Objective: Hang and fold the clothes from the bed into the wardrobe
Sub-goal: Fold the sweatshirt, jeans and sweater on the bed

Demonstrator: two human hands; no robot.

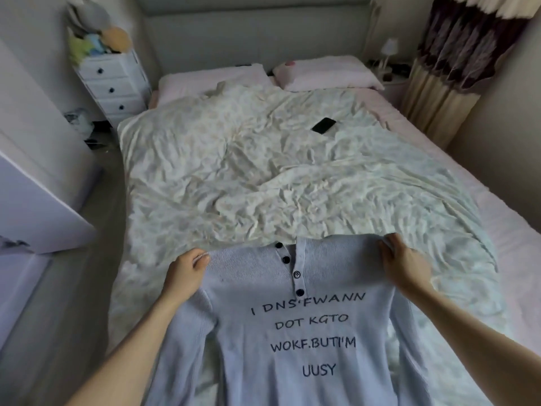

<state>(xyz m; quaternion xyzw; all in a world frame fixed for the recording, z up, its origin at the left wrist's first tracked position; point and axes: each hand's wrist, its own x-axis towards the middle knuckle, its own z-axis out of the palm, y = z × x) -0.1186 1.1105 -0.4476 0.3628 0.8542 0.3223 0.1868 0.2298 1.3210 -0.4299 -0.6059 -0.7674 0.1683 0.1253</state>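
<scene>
A pale lilac knit top with dark buttons at the neck and dark lettering on the chest is stretched out in front of me over the foot of the bed. My left hand pinches its left shoulder. My right hand grips its right shoulder. The sleeves hang down at both sides. At the left edge, part of a white wardrobe shows.
A crumpled pale duvet covers the bed, with a black phone lying on it toward the far right. Two pink pillows sit at the head. A white drawer unit stands at the back left, curtains at the right.
</scene>
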